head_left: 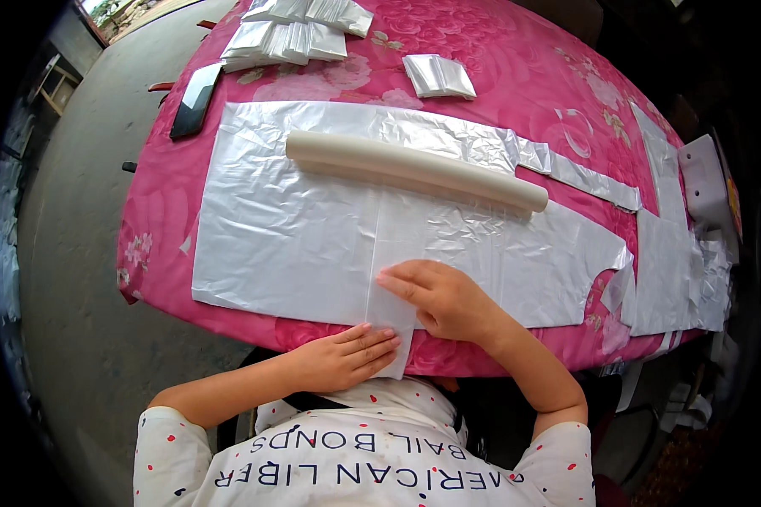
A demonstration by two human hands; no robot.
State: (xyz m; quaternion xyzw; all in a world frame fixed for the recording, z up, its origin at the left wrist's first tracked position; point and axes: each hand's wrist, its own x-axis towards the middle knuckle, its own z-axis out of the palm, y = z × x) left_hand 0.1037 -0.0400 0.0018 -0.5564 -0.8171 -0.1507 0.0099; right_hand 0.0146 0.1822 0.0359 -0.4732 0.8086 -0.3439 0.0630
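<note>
A translucent white plastic film strip [389, 314] lies lengthwise over a stack of white plastic bags [271, 245], its near end hanging over the table edge. My left hand [351, 357] rests flat on that near end, fingers stretched out. Just beyond it on the right, my right hand [435, 297] is closed, thumb and fingers drawn together at the strip, fingertips near its left edge. Whether it truly pinches the film is partly hidden. Across the bags' far half lies a smooth cream-coloured cylinder [414, 171], which neither hand touches.
A pink flowered cloth [165, 245] covers the table. Folded plastic packs [287, 42] are piled at the far left, with a smaller pack [438, 76] farther right. A dark phone [196, 101] lies near the left edge. More plastic film [664, 270] and a white container [703, 182] sit at right.
</note>
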